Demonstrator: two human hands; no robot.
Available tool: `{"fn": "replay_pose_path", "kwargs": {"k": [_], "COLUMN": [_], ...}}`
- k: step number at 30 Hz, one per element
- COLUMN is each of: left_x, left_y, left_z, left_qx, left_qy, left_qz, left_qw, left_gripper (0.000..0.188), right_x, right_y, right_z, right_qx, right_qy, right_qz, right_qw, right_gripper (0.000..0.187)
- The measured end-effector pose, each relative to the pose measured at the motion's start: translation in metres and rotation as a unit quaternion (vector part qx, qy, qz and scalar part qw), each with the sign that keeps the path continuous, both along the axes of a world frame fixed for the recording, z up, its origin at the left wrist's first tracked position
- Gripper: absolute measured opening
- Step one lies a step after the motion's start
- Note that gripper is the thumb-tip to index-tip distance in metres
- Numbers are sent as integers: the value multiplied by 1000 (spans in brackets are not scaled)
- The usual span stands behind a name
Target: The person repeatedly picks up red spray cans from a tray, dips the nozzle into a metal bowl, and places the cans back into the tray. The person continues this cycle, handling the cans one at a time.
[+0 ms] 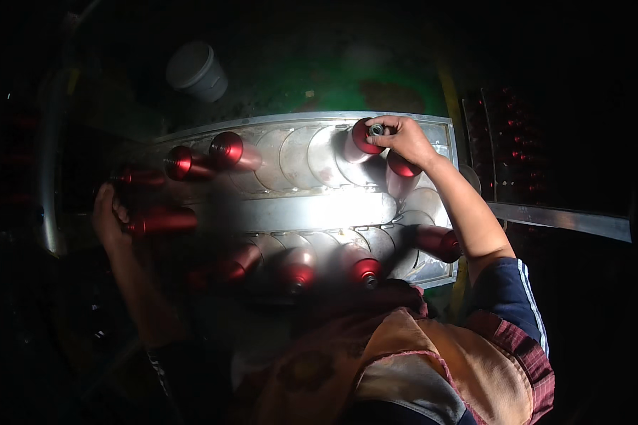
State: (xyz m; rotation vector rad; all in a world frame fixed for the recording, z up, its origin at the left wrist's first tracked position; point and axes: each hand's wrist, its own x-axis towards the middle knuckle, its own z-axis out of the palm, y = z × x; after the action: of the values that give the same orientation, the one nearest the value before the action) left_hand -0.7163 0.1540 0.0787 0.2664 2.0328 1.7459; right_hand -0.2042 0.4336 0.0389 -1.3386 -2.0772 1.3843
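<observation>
On the right of the metal conveyor, my right hand [404, 139] has its thumb and fingers pinched round the neck of a red metal bottle [356, 147]. That bottle stands on a curved conveyor plate. Close by my right wrist is another red bottle [403, 172]. My left hand [108, 219] is in dim light at the left, its fingers curled at the neck end of a second red bottle [164, 221]; shadow hides part of this grip.
Overlapping curved plates [301, 159] run round a central metal strip [298, 212]. Several more red bottles [365, 268] stand along both sides. A white bucket [202, 74] is on the floor beyond. Rows of red bottles [521, 152] lie in shadow at right, behind a metal rail [560, 218].
</observation>
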Motion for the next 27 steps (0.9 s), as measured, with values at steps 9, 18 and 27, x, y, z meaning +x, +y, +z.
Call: {"fn": "replay_pose_path", "kwargs": {"k": [9, 18, 27], "left_x": [127, 172, 271], "left_y": [40, 153, -15], "left_z": [28, -142, -47], "left_qx": [102, 129, -63], "left_qy": [27, 132, 227], "left_qz": [-130, -175, -725], "left_qw": [986, 967, 647], "left_gripper": [36, 24, 46], "right_x": [-19, 111, 305], "right_y": [-33, -115, -308], "right_z": [-16, 27, 52], "right_qx": [55, 199, 206], "right_qy": [152, 258, 125], "right_qz": [-148, -151, -426], "right_qw": [976, 933, 872], "right_gripper": [29, 32, 27]}}
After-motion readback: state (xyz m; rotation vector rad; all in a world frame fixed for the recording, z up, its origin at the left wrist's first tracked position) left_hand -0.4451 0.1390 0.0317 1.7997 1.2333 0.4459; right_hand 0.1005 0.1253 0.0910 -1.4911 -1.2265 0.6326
